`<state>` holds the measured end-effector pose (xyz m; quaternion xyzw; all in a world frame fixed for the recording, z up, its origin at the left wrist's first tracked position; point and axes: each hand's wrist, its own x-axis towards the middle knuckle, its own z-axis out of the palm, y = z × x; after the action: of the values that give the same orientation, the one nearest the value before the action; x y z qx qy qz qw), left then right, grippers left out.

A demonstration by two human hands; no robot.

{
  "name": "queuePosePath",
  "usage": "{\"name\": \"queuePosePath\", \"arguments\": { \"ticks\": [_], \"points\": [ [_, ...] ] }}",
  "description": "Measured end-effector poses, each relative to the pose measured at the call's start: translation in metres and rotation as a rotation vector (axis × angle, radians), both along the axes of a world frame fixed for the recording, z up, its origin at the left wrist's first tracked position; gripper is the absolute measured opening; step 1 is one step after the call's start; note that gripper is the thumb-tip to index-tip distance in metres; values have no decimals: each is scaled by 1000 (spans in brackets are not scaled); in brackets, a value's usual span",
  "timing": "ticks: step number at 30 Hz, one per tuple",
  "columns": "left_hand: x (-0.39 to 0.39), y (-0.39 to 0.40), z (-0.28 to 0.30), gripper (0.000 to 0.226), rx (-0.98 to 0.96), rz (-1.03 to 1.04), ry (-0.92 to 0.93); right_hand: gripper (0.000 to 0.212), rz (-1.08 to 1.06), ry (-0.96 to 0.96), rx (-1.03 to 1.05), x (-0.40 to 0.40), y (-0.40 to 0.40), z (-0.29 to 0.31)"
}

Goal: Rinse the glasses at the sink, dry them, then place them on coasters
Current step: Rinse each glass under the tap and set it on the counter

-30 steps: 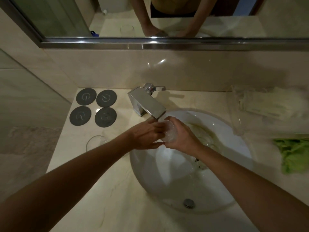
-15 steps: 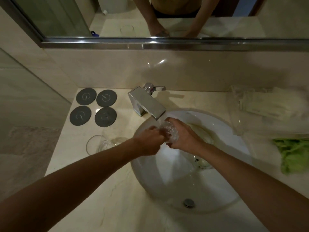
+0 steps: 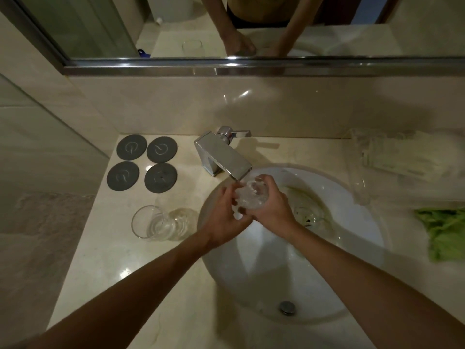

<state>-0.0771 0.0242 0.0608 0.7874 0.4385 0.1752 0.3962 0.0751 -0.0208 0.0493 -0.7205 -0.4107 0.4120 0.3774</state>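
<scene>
A clear glass (image 3: 251, 195) is held under the chrome faucet spout (image 3: 224, 157), with water running into it over the white sink (image 3: 352, 197). My right hand (image 3: 271, 207) grips the glass from the right, fingers curled round its side. My left hand (image 3: 224, 217) holds it from the left, fingers on its lower part. A second clear glass (image 3: 153, 222) stands on the counter left of the sink. Another glass (image 3: 308, 212) lies in the sink behind my right wrist. Four dark round coasters (image 3: 143, 163) lie bare at the back left of the counter.
A green cloth (image 3: 442, 230) lies on the counter at the right edge. Behind it sit a clear plastic bag and pale folded items (image 3: 402, 159). The sink drain (image 3: 286, 307) is near the front. A mirror (image 3: 251, 26) runs along the back wall.
The glass has tipped more upright under the spout and water now splashes in it. My left hand has slid lower on the glass. The view has shifted slightly.
</scene>
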Motion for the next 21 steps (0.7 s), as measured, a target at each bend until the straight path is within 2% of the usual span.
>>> {"name": "queuePosePath", "arguments": {
  "ticks": [4,5,8,10,12,14,16,17,19,21],
  "points": [
    [4,8,-7,106,-223,12,-106,74,-104,147,-31,-7,0,7],
    [5,9,-11,109,-284,24,-123,75,-115,168,-33,-8,-2,10],
    [8,12,-24,94,-474,24,-181,71,-106,241,-78,-8,-5,17],
    [7,15,-26,87,-421,51,-108,56,-63,349,-105,-6,-4,20],
    [4,19,-22,84,-225,85,3,37,-38,484,-130,-3,0,18],
    [1,22,-23,86,-199,90,27,30,1,518,-204,4,9,15],
    [-1,24,-21,89,-183,34,53,31,78,412,-266,15,21,17],
    [-2,26,-20,91,-177,7,62,28,148,273,-255,20,28,22],
    [-1,30,-16,94,-214,-13,39,14,350,-163,-179,29,45,30],
    [-2,33,-14,93,-235,-30,38,21,506,-555,-135,29,56,36]
  ]
}}
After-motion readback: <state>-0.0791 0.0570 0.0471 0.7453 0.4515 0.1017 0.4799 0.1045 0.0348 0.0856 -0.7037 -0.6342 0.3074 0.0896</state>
